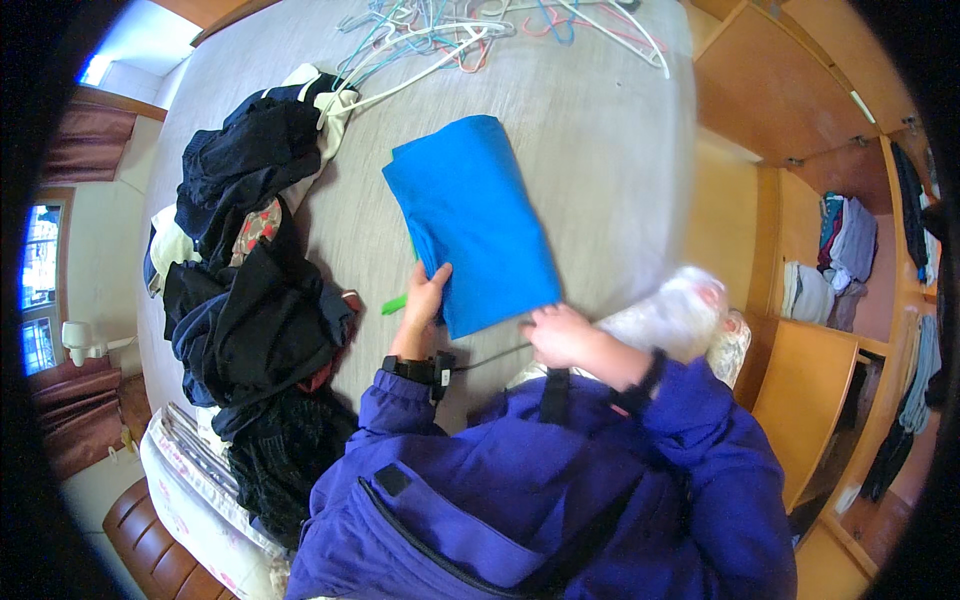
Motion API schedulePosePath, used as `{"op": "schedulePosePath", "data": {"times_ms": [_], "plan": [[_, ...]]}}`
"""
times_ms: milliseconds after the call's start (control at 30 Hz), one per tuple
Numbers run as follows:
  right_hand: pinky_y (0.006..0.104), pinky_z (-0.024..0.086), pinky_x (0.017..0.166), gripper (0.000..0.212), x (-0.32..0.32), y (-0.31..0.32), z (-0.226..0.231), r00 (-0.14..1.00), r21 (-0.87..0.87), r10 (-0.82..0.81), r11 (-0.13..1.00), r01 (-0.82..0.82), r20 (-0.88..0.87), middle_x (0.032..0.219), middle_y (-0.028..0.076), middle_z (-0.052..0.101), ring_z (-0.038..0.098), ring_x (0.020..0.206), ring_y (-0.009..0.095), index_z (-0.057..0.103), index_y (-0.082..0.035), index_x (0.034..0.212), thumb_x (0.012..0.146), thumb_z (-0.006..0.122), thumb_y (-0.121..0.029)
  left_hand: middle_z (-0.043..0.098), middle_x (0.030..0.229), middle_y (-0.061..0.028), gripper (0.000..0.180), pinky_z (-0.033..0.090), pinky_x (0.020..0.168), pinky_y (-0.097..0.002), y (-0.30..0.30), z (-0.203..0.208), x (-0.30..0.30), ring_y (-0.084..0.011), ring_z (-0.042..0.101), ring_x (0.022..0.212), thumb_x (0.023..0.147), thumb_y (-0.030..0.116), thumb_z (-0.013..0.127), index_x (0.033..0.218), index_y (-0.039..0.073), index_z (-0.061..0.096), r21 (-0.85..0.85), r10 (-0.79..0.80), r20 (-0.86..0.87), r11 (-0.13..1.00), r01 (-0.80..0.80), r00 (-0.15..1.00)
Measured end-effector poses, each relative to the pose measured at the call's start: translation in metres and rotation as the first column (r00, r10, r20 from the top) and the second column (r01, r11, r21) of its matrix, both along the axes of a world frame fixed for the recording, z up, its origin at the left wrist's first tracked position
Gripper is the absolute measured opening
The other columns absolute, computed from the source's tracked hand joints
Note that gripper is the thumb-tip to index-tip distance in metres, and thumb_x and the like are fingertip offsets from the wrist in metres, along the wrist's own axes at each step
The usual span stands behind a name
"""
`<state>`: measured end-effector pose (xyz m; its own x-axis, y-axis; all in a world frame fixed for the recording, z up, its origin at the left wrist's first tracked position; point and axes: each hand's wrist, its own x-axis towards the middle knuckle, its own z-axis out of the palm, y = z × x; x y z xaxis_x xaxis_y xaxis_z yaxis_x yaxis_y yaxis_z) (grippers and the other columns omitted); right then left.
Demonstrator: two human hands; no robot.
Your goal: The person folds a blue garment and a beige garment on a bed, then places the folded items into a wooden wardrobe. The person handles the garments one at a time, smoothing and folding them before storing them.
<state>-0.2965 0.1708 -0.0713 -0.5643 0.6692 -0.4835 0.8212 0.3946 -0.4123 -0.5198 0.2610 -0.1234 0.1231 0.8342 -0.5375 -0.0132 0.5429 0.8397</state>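
Wardrobe (800,400) stands open. My left grip (425,300) pinches folded blue cloth (475,220), perhaps to steady its layers; whether my right grip (562,334) holds too, I can't tell

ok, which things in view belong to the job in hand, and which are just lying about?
In the job:
folded blue cloth
left hand, at its left edge
right hand, at its near right corner

Apparently just lying about:
heap of mostly dark clothes
hangers
clothes on the shelf
green item, kind unclear
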Motion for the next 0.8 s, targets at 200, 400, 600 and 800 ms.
{"op": "schedulePosePath", "data": {"times_ms": [200,400,600,800], "plan": [[0.0449,0.052,0.074,0.033,0.021,0.043,0.035,0.887,-0.078,-0.199,0.98,0.183,-0.417,0.091,0.02,0.066,0.065,0.08,0.034,0.065,-0.005,0.104,0.086,0.053,-0.03,0.062,0.111,-0.0123,0.045,0.048,0.083,-0.0309,0.056,0.009,0.0,-0.0187,0.06,0.095,0.089,0.024,0.061,0.122,-0.004,0.051,0.17,0.02,-0.074,0.985,-0.008,0.997],[0.0407,0.046,0.091,0.038,0.028,0.101,0.022,0.833,0.171,-0.33,0.881,0.44,-0.444,0.12,0.016,0.058,0.055,0.11,0.032,0.058,-0.005,0.118,0.089,0.054,-0.029,0.061,0.115,-0.0149,0.043,0.046,0.087,-0.0325,0.094,-0.012,0.008,-0.0205,0.058,0.101,0.092,0.02,0.055,0.128,-0.002,0.047,0.484,0.05,-0.286,0.869,0.099,0.957],[0.0514,0.026,0.108,0.058,0.019,0.158,0.007,0.888,0.455,-0.392,0.763,0.46,-0.24,0.146,0.015,0.031,0.03,0.135,0.03,0.036,-0.007,0.139,0.091,0.051,-0.036,0.061,0.107,-0.0161,0.038,0.046,0.082,-0.0321,0.103,-0.044,-0.012,-0.019,0.057,0.096,0.094,0.023,0.052,0.122,-0.003,0.05,0.29,0.071,-0.319,0.957,0.026,0.945],[0.0525,0.021,0.109,0.061,0.01,0.224,-0.006,0.889,0.546,-0.3,0.706,0.452,-0.347,0.148,0.012,0.029,0.026,0.137,0.028,0.032,-0.011,0.142,0.091,0.048,-0.042,0.061,0.095,-0.0116,0.031,0.045,0.077,-0.0318,0.092,-0.062,-0.018,-0.0153,0.055,0.087,0.095,0.024,0.051,0.11,-0.003,0.053,0.338,0.09,-0.283,0.941,0.011,0.955]]}}
